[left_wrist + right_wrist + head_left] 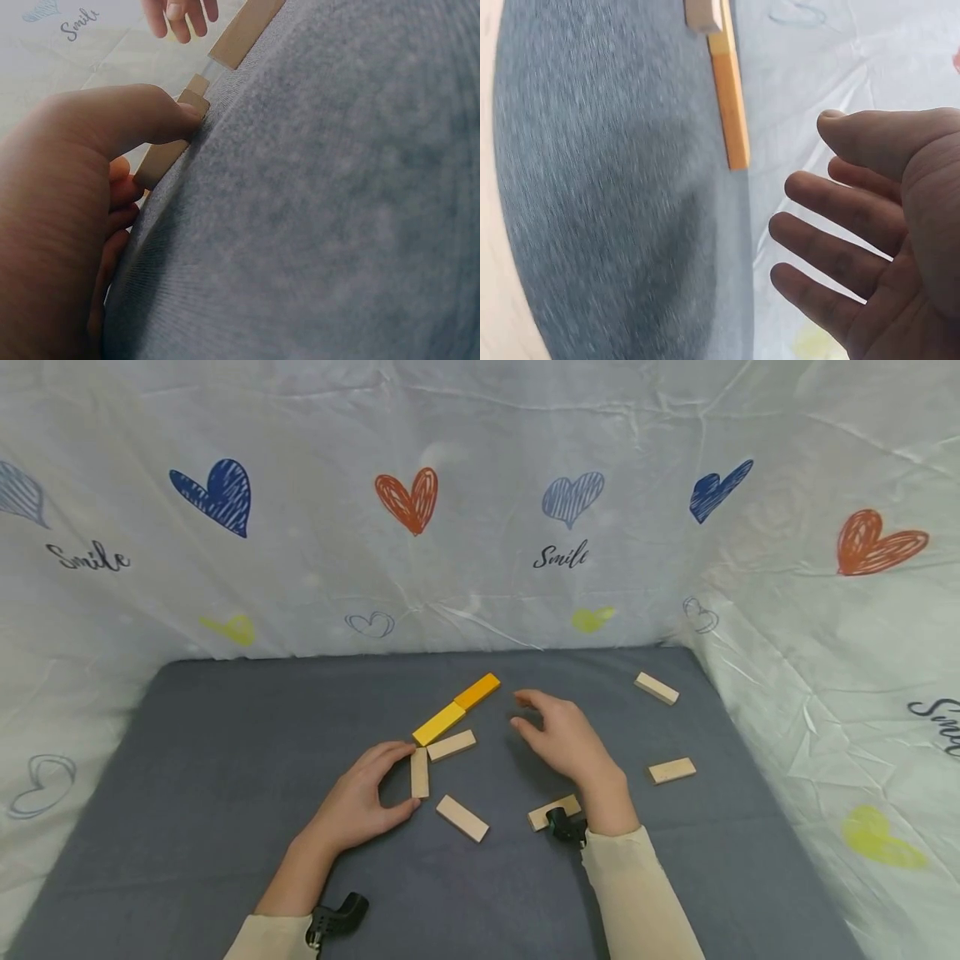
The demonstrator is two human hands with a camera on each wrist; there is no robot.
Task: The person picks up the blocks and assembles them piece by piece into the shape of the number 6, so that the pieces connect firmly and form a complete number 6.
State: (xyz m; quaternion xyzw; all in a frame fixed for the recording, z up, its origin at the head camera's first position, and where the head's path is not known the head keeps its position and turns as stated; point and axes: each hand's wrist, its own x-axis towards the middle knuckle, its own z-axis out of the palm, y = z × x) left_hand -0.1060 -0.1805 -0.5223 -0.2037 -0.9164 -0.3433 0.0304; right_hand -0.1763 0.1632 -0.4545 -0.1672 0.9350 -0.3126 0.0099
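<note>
**Left hand (360, 797) pinching a pale oblong wooden block (419, 773); right hand (566, 735) spread and raised**

Block under the left hand lies on the dark grey cloth-covered table (262, 760), thumb at its near end, fingertips at its far end. Left wrist view: thumb covers part of it; remaining fingers mostly hidden behind the palm. Right hand hovers above the table, thumb and fingers apart; cut off by the top edge of the left wrist view.

Just beyond the pinched block, a yellow oblong block (438, 724) and an orange oblong block (477, 692) sit end to end in a diagonal line. A second pale block (452, 746) lies beside the yellow one; contact at this corner hard to make out. A third pale block (462, 818) rests nearer the wearer. A fourth (543, 814) is partly covered by the black wrist camera (566, 825). Two more pale blocks, one farther back (656, 688) and one nearer (672, 771), lie well apart at right. White heart-printed sheet (480, 593) stands behind.
</note>
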